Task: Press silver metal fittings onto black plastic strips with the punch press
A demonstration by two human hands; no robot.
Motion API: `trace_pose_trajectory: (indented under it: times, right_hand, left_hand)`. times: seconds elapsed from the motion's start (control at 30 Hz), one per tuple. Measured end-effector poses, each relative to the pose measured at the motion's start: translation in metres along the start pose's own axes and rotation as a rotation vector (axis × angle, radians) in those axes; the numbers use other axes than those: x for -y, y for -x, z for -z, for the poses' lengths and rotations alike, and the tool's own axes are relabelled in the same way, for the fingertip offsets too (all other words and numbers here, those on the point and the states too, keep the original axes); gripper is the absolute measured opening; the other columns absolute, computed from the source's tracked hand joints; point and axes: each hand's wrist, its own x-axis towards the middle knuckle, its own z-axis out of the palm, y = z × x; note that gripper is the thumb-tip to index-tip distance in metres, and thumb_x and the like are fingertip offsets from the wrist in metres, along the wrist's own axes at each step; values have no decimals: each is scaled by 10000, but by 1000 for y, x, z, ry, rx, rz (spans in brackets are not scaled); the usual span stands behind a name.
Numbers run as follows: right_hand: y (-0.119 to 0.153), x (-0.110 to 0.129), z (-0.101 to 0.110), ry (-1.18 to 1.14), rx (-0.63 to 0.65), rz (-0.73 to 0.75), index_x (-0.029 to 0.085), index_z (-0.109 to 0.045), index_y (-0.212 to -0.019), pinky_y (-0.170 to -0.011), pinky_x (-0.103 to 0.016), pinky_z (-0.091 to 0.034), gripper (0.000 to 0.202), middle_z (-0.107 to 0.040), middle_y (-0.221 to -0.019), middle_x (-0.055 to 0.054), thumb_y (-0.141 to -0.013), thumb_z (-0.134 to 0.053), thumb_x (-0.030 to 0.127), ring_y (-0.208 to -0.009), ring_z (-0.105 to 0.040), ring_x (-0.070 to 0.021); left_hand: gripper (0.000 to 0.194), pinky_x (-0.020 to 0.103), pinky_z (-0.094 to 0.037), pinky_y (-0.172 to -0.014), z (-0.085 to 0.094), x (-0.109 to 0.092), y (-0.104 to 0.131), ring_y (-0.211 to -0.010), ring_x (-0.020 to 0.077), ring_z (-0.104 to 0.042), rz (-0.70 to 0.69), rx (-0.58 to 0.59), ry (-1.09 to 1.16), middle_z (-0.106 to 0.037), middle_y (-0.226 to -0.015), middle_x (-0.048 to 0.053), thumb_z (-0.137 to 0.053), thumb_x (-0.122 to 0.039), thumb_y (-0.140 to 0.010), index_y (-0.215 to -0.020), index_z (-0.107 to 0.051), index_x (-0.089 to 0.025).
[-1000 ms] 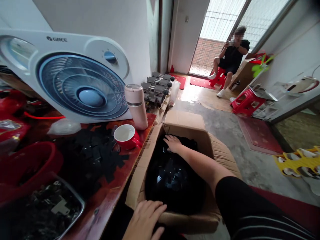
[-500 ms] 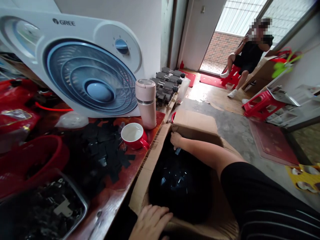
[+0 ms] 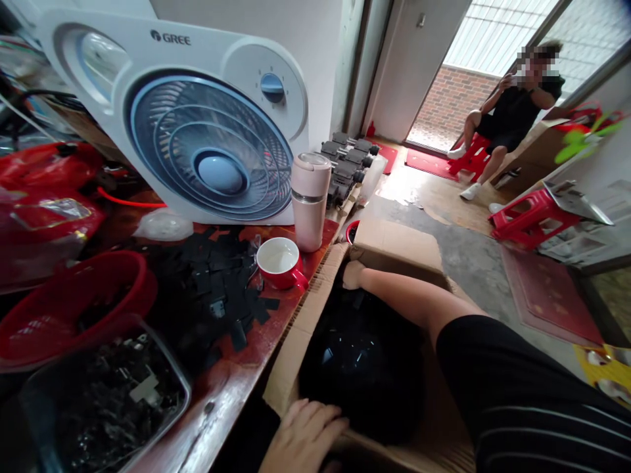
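A cardboard box (image 3: 401, 246) stands open beside the table's edge, its inside dark with a glossy black surface (image 3: 362, 368) that looks like plastic. My left hand (image 3: 306, 433) is hooked over the near rim, fingers on top and the thumb partly showing below. At the far left inner corner is my right hand (image 3: 353, 276), reaching down into the box. Its fingers are curled and mostly hidden, so what they hold cannot be made out.
Left on the table: a red cup (image 3: 280, 264), a pink tumbler (image 3: 310, 203), a box fan (image 3: 217, 144), black flat pieces (image 3: 217, 276), a red basket (image 3: 123, 289) and a clear bin (image 3: 177, 381) of small parts. A person (image 3: 517, 105) sits by the doorway, near a red stool (image 3: 527, 217).
My view has turned slightly left, shifting the scene rightward. My right hand sits a little deeper in the box corner; a small greyish piece below it is now less visible. My left hand stays at the rim.
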Motion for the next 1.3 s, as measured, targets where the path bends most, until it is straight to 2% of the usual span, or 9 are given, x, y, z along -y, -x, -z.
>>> trace_pose_trajectory:
  times: [0.17,0.3,0.43,0.53,0.63,0.77,0.83,1.07,1.3]
  right_hand:
    - [9,-2,-4,93,39,4,99,-616,-1086,-971,-515,-357,773,-528,-1239,-255,-420,-861,405,-1162,-456,-438]
    - [5,-11,7,87,102,39,105,-637,-1035,-941,-462,-409,707,-592,-1159,-232,-409,-878,328,-1095,-533,-400]
    - [-2,-17,15,72,137,44,121,-668,-942,-903,-416,-447,502,-668,-1018,-182,-502,-835,294,-1024,-595,-348]
    - [-7,-15,12,76,148,32,142,-682,-892,-898,-399,-452,329,-688,-967,-146,-609,-770,286,-1012,-606,-315]
    - [-7,-12,1,95,132,15,153,-667,-953,-929,-421,-426,278,-660,-1048,-143,-697,-721,247,-1058,-577,-298]
    - [-1,-11,-15,123,71,-17,159,-562,-1129,-962,-484,-391,304,-549,-1216,-104,-867,-562,313,-1115,-519,-243]
    - [0,-13,-17,131,59,-19,163,-541,-1152,-940,-477,-413,313,-541,-1214,-92,-890,-526,333,-1090,-528,-228]
    - [8,-18,-2,149,78,87,123,-640,-1021,-863,-380,-460,303,-632,-1074,-188,-720,-634,154,-1000,-593,-306]
    - [35,-19,-7,170,108,162,140,-624,-978,-904,-393,-423,316,-643,-1057,-163,-669,-664,195,-1020,-579,-309]
  left_hand:
    - [489,311,-392,-956,3,-1,-1,-1018,163,-564,1,9,13,-627,-1148,-7,-626,-309,-780,-1246,-487,-270]
    - [504,312,-392,-959,4,-1,-1,-1026,162,-563,5,0,19,-626,-1150,-11,-633,-284,-772,-1252,-481,-265]
    - [490,309,-388,-960,4,-1,-1,-1021,160,-562,1,-20,25,-628,-1139,-6,-627,-294,-781,-1249,-486,-267]
    - [480,311,-384,-961,6,-2,-2,-1016,159,-560,4,-3,23,-626,-1139,-4,-625,-290,-783,-1244,-492,-260]
    - [482,310,-386,-956,6,-2,-3,-1011,161,-563,6,7,18,-627,-1142,-8,-632,-286,-775,-1237,-498,-255]
    - [489,308,-396,-947,2,-1,-2,-1013,162,-566,5,-4,24,-631,-1145,-14,-620,-267,-772,-1243,-489,-267]
    - [503,314,-398,-950,0,-1,-1,-1019,163,-565,7,-19,36,-629,-1151,-11,-610,-245,-771,-1255,-477,-275]
    - [513,323,-413,-944,-1,-2,2,-1019,171,-570,9,11,9,-627,-1161,-13,-618,-219,-747,-1242,-488,-262]
    - [494,314,-418,-932,-2,-1,0,-998,164,-578,14,-6,7,-637,-1150,-23,-615,-205,-747,-1223,-495,-263]
